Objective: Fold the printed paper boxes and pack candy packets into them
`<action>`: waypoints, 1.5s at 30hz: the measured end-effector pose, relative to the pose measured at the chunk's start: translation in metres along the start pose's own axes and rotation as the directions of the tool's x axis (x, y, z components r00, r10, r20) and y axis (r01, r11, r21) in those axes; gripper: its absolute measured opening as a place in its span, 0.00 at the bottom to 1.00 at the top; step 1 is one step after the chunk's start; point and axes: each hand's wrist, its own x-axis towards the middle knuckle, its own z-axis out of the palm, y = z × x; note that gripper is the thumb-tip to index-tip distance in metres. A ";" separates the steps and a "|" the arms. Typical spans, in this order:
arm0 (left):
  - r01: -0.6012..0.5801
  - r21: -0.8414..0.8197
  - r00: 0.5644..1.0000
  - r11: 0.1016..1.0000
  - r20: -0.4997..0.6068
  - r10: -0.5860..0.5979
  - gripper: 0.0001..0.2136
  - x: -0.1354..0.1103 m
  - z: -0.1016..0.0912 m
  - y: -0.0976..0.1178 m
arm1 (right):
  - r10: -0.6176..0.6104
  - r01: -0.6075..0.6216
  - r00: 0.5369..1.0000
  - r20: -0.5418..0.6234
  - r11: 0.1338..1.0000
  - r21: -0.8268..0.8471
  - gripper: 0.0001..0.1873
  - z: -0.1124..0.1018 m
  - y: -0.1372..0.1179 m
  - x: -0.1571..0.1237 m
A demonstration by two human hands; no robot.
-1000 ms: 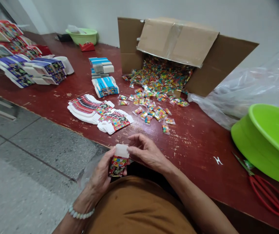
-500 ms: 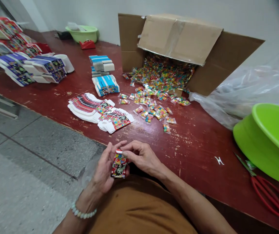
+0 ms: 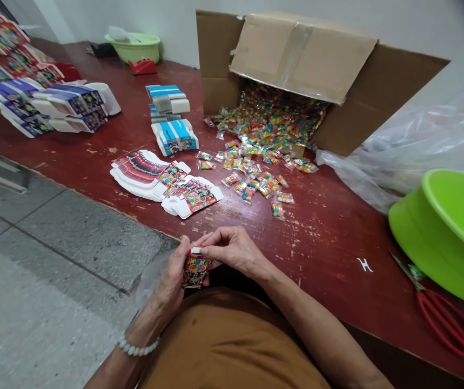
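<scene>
My left hand (image 3: 174, 275), with a beaded bracelet at the wrist, is closed around a small red printed candy box (image 3: 196, 270) just off the table's front edge. Thumb and fingers of my right hand (image 3: 234, 251) pinch the white top flap of that box. Beyond my hands lies a fanned row of flat red boxes (image 3: 142, 173), with more spread boxes (image 3: 199, 197) at its right end. Small clear packets of coloured candies (image 3: 268, 186) are scattered behind them, spilling from a cardboard carton (image 3: 302, 54) on its side.
Blue box bundles (image 3: 175, 136) stand left of the carton; purple box bundles (image 3: 72, 105) are farther left. Red-handled scissors (image 3: 444, 319) lie beside a green basin (image 3: 434, 232) at right. A red tape dispenser (image 3: 142, 67) and another green basin (image 3: 138, 49) sit at the back.
My left hand has turned and closed more around the box, hiding more of its side. My right fingers stay at the top flap. The view has shifted slightly.
</scene>
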 end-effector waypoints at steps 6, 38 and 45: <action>0.077 -0.102 0.991 0.992 -0.102 -0.087 0.18 0.001 0.007 0.006 | -0.173 0.187 0.981 0.093 0.968 -0.169 0.14 -0.005 0.008 -0.003; -0.538 0.588 0.713 0.603 -0.063 0.698 0.25 0.013 -0.043 0.045 | -0.272 0.263 0.962 -0.006 0.936 -0.234 0.16 -0.062 -0.036 0.052; 0.103 0.198 0.852 0.975 0.489 -0.189 0.26 0.005 -0.005 0.026 | -0.263 0.313 0.902 0.342 0.944 -0.100 0.17 -0.042 -0.042 0.026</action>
